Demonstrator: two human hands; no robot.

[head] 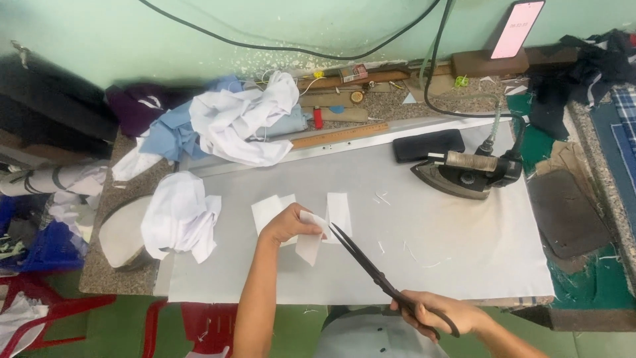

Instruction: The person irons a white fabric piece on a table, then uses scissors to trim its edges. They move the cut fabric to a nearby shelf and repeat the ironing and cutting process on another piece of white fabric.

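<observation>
Cutting white fabric at the padded ironing board point(464, 252).

Behind the board: heaped white shirts point(242, 119); on its right, parked iron point(467, 174). Above board centre, left hand point(286, 224) pinching fabric piece point(311, 242) taut for long black scissors point(371, 268), right hand point(434, 315) clenched through handles.

The person's left forearm rises from the bottom edge, bare, and leans slightly right up to the wrist. The left hand point(286, 225) is bent at the wrist, its fingers curled and pinched together towards the right. The right forearm enters from the lower right corner and lies low and almost level. The right hand point(434, 313) is closed in a grip, knuckles up, fingers pointing left.
</observation>
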